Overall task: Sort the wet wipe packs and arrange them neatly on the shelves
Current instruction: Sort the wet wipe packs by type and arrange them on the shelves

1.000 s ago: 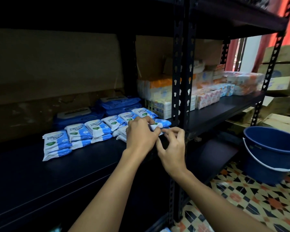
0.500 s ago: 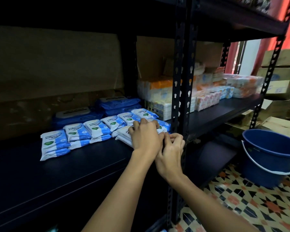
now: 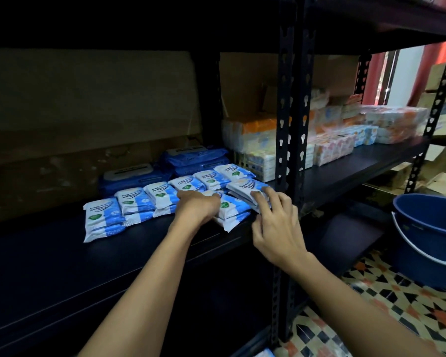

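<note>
A: Whereas half a second ago both hands were bunched together over the front packs, what is seen now?

B: The hands have been drawn apart. The left hand is laid knuckles-up on the front stack; the right hand has been shifted to the pack at the row's right end, beside the post.

A: What is meant by that for the task?

B: It is judged that the end of the row is being squared up; the rest of the packs already lie in a slanted line along the shelf.

A: How are the hands held?

B: The left fingers are curled under the palm onto the stack; whether anything is pinched cannot be told. The right fingers are spread and nearly straight, tips pressed on the pack's near edge, nothing clasped. Both forearms are stretched forward from below.
</note>
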